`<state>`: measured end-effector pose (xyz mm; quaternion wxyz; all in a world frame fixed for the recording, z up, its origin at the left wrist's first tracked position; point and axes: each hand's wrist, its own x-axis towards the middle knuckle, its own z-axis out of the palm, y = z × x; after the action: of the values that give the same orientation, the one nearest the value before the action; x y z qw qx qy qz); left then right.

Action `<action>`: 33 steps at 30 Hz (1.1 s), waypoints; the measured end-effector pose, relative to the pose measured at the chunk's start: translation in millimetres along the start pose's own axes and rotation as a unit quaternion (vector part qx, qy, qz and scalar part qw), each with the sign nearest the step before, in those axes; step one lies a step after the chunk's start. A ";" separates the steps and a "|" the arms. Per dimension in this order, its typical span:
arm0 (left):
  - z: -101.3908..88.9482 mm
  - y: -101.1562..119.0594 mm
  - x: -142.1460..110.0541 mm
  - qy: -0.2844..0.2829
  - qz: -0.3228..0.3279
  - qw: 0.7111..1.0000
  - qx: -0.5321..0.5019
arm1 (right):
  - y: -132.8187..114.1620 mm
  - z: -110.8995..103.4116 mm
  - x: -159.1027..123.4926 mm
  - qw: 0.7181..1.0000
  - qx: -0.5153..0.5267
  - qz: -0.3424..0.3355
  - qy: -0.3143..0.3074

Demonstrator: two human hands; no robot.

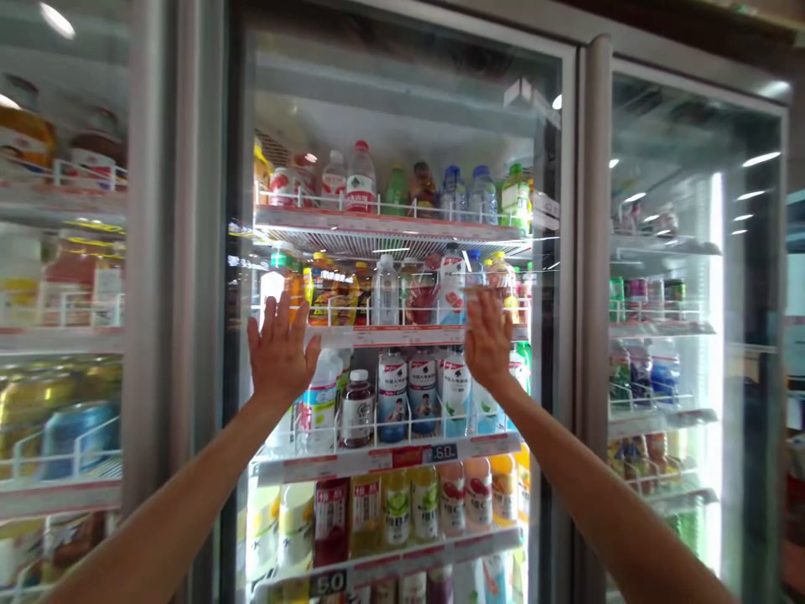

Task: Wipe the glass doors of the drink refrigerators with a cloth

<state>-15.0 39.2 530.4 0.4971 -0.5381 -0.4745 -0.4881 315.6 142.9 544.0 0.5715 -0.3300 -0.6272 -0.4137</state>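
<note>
Both my arms reach forward at a tall glass-fronted drinks cooler. My left hand (280, 348) is raised with its fingers spread, in front of the left side of the middle glass door (402, 101). On the right, my right hand (489, 340) is also held up flat, fingers stretched, slightly blurred. Neither hand holds anything; I cannot tell whether the palms touch the glass. Between them, behind the glass, stand a clear bottle (386, 291) and a dark bottle with a white cap (358, 408). Several large bottles with black-and-white labels (393, 394) fill the same shelf as the dark one.
Metal door frames (591, 335) stand either side of the middle door. A left cooler section (63, 335) holds bottles and cans; a right glass door (667, 109) shows more shelves. Lower in the middle, juice bottles (396, 503) line a shelf with a price tag (328, 583).
</note>
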 end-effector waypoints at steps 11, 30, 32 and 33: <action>7.2 29.6 -73.4 -0.018 0.089 0.995 0.032 | 8.2 -2.2 -82.1 1.000 0.013 0.011 0.015; 7.6 32.2 -101.5 -0.059 0.058 0.996 0.028 | -22.2 -8.0 -150.4 0.989 -0.004 0.144 0.035; 7.7 34.2 -112.9 -0.063 0.046 0.996 0.032 | -29.3 -8.0 -160.0 0.997 0.032 0.070 -0.005; 7.9 34.8 -117.1 -0.063 0.043 0.997 0.033 | -33.2 -8.6 -165.1 0.998 0.057 0.001 -0.033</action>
<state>11.6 42.2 410.9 0.5044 -0.5706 -0.4973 -0.4155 311.3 130.4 375.9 0.5686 -0.3115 -0.6678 -0.3655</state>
